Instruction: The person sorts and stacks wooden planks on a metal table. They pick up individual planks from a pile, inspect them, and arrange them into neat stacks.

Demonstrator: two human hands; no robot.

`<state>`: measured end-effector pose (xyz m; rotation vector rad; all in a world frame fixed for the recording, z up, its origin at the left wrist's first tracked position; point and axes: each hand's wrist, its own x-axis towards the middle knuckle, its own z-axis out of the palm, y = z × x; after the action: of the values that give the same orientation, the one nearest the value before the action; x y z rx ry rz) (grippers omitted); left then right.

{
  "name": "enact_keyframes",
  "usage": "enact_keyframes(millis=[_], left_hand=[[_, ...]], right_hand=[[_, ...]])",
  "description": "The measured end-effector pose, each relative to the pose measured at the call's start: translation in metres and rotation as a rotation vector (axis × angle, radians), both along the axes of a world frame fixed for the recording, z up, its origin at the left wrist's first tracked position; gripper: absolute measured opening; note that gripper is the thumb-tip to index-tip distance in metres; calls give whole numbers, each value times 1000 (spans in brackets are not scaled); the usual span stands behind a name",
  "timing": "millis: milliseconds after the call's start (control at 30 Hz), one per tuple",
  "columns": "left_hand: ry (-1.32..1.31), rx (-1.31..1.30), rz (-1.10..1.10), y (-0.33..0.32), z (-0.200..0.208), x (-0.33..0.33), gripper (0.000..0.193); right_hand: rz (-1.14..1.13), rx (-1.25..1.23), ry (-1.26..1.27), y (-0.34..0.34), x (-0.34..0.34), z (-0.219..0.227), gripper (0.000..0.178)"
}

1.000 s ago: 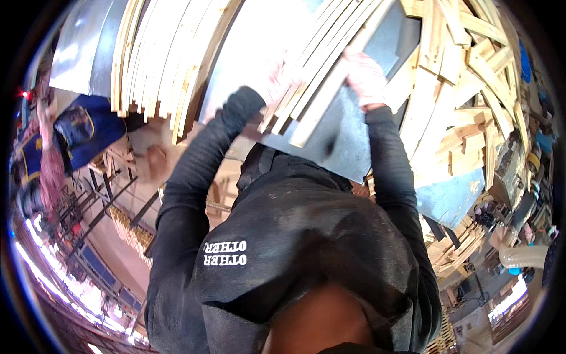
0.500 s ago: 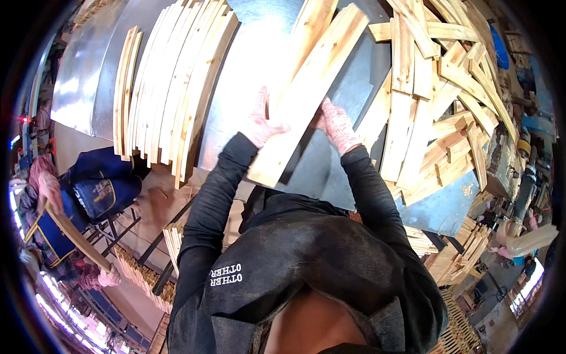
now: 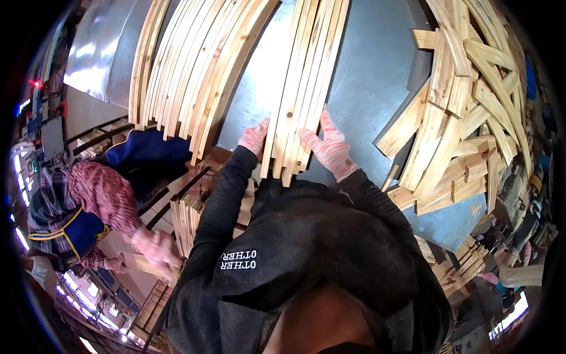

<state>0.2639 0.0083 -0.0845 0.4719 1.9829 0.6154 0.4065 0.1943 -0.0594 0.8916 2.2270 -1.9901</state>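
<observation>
A bundle of several pale wooden strips (image 3: pixel 303 88) lies on the metal table in front of me, narrow edges up, the near ends uneven. My left hand (image 3: pixel 254 137) presses against the bundle's left side, its fingers partly hidden by the wood. On the other side, my right hand (image 3: pixel 331 146) grips the bundle, thumb over the top edges and fingers along the side. Both hands wear pinkish knit gloves. To the left, a wider row of strips (image 3: pixel 203 65) stands side by side on edge.
A loose heap of wooden pieces (image 3: pixel 439 127) covers the right part of the metal table (image 3: pixel 371 71). At the left, a co-worker's gloved hand (image 3: pixel 158 251) is near a stack of strips (image 3: pixel 187 218). More wood (image 3: pixel 457 268) is stacked below the table's right edge.
The slanted pieces between my hands, broad face showing before, now lie as an edge-up bundle pointing away from me. My right thumb has come over the top. The co-worker has leaned closer.
</observation>
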Motion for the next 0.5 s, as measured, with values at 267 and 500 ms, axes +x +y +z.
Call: enact_keyframes(millis=[267,500], left_hand=[[896,104,189,-2,98,0,68],[1107,-146,-99,22,43,-13,96]], right_hand=[[215,143,-114,-4,-63,-6,81],[-156,1162,-151,145,-148,38,83]])
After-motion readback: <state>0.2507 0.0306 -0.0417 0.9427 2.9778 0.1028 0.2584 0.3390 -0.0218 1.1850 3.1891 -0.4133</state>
